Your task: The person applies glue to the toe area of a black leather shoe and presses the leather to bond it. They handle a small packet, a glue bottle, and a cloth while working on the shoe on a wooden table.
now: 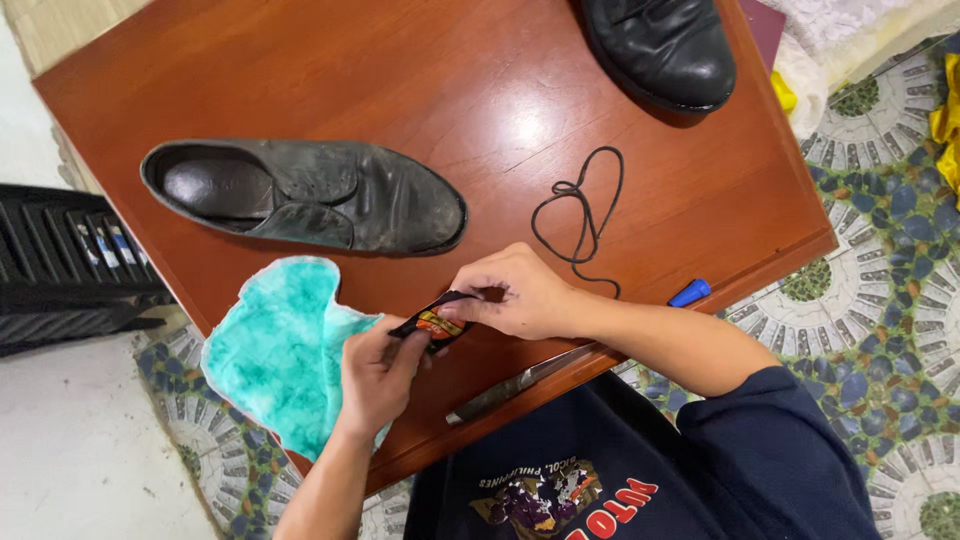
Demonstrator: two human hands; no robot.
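I see a small black sachet [432, 322] pinched between both hands above the near edge of the worktop [420, 90]; its label is too small to make out. My left hand [378, 372] grips its lower end, my right hand [515, 292] closes on the top. A teal cloth [280, 345] lies partly under the left hand. Beyond sit a dusty black shoe [305, 195], a loose lace [585, 215], and a second shoe [665, 45] cut off by the frame
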